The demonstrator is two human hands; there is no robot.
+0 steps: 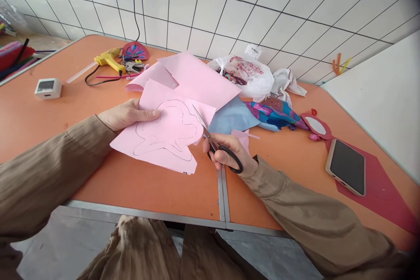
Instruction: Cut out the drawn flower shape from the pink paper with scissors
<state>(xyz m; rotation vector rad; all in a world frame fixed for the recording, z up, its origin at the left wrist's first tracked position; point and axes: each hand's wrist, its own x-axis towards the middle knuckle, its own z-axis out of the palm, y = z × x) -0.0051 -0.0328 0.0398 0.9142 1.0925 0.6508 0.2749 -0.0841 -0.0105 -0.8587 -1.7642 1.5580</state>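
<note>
My left hand (133, 113) pinches a pink sheet (164, 135) at its left side, thumb on top. Dark drawn curves on the sheet form a rounded outline with pointed ends below. The sheet's right edge is cut into, with a notch near the lower right. In my right hand (229, 151) is a pair of scissors (205, 129) with black handles, fingers through the loops. Its blades point up and left and lie at the sheet's right edge, beside the drawn line. Another large pink sheet (200, 78) lies behind, over a light blue sheet (234, 116).
A yellow glue gun (111, 60), keys (133, 67) and a white box (48, 89) sit on the orange table (157, 192) at left. Behind stands a white plastic bag (256, 76). Patterned fabric (275, 111), a small mirror (315, 126) and a phone (347, 166) on red sheet (383, 188) lie right.
</note>
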